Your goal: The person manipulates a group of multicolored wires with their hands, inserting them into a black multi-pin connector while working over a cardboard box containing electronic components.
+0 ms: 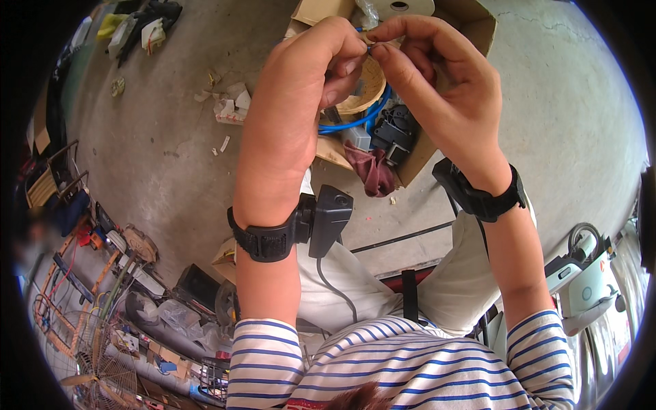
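Note:
My left hand and my right hand meet high in the view, above an open cardboard box. Between the fingertips a small bit of thin blue wire shows; most of it is covered by the fingers. The left fingers are curled inward, and the right thumb and forefinger pinch from the other side. Below them a blue cable loops around a tan round basket or dish in the box. I cannot tell whether the pinched wire joins this cable.
The cardboard box also holds black plastic parts, a maroon cloth and a white spool. Broken white scraps lie left of it on the concrete floor. Clutter and a wire fan fill the lower left; a white appliance stands right.

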`<state>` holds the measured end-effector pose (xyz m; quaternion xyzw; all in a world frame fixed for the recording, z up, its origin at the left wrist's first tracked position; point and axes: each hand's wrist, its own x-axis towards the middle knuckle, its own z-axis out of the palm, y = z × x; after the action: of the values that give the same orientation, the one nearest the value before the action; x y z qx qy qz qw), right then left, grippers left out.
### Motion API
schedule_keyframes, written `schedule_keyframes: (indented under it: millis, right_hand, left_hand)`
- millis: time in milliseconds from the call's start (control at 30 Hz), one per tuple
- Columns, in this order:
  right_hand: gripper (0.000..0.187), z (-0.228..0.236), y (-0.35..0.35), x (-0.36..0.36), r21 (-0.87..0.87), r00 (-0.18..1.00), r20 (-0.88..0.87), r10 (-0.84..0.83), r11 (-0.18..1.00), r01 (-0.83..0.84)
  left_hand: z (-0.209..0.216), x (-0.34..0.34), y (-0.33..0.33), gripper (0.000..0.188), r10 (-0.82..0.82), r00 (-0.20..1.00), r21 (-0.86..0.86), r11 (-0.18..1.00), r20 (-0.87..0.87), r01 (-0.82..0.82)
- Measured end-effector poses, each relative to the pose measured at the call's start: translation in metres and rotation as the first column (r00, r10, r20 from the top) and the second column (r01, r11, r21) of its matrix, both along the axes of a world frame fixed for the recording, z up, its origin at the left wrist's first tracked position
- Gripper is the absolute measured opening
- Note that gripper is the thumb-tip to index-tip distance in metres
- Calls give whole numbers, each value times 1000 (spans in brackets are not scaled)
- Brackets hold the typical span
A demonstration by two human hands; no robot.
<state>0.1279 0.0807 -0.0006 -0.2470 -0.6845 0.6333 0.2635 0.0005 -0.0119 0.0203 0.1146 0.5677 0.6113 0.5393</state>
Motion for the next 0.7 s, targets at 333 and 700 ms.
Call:
schedule_keyframes:
  millis: [333,700]
  right_hand:
    - [17,-4,3,2,163,999,32,19,986,-24]
    - [18,-5,3,2,181,999,23,25,983,-29]
  left_hand:
    - [1,0,0,30,2,1000,-5,1000,3,-2]
    - [1,0,0,30,19,1000,-13,1000,5,-19]
